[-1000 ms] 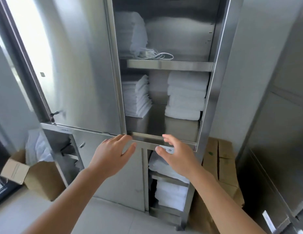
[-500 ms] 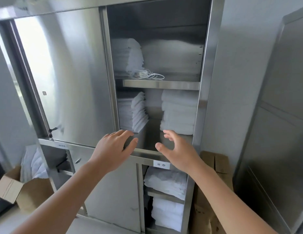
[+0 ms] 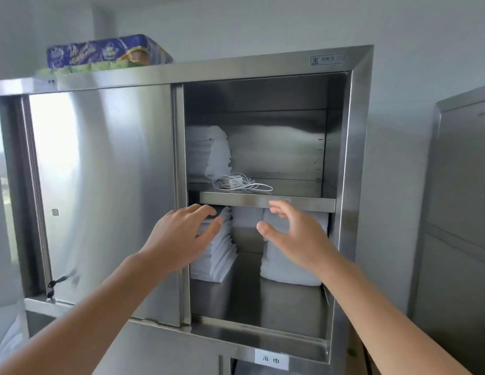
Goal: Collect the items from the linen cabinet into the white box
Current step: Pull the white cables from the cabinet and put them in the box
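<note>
Already both hands had risen from sill to shelf height. Left hand (image 3: 182, 236) spread, empty, before thin folded stack (image 3: 219, 263); right hand (image 3: 295, 239) loosely spread, empty, before thick towel stack (image 3: 287, 269) inside linen cabinet (image 3: 355, 185). Grab seemed imminent; white box was out of view.

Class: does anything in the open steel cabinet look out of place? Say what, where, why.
A loose tangle of thin white cable lies on the upper steel shelf beside a stack of folded white cloths: the only non-linen item there.
</note>
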### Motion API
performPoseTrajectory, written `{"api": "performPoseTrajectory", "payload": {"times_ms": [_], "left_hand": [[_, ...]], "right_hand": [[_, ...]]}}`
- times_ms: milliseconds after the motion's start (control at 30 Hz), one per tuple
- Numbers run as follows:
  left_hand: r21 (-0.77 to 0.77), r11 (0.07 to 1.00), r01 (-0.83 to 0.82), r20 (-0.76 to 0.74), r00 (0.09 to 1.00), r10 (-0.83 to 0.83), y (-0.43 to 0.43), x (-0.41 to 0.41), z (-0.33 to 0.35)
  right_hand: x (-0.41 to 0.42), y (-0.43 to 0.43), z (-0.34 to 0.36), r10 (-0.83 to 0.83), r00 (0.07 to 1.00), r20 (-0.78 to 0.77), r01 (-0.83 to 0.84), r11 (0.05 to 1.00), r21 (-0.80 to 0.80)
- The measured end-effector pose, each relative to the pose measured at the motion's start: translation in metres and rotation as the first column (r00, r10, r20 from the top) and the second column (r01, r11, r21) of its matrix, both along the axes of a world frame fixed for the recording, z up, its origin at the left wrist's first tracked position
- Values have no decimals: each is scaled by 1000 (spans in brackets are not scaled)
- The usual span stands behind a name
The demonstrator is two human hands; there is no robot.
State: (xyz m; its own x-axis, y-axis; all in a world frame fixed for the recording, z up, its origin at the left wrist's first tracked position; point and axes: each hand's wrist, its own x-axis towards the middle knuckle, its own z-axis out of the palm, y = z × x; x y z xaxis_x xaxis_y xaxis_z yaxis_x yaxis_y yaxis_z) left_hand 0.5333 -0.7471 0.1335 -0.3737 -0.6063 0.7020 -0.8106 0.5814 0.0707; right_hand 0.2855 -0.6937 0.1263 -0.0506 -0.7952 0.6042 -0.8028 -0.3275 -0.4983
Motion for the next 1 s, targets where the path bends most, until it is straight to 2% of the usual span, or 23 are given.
{"api": "performPoseTrajectory", "payload": {"times_ms": [200,367,533,700,867,1000], "left_hand": [[7,1000,19,19,1000,-19,-69,16,16],[51,999,16,38,999,-17,-114,17,9],[23,1000,5,0,1000,-5,-138,16,10],[-7,1000,3,29,1000,-3,-152,-11,5],[19,1000,7,14,1000,-7,-175,-29,3],[1,1000,22,6,1000,-22,-194,-31,11]], "right_hand": [[16,-67,17,-13,1000,-4,13,999,-32],[21,-120,27,13,997,-70,-13,1000,-1],[12,-166,37,24,997,-74,-26,999,-27],[6,-212,49,76,993,-89,-79,996,-30],[7,-245,68,31,982,-185,-48,995,-84],[4,-270,83,17,947,-320,-12,1000,19]]}}
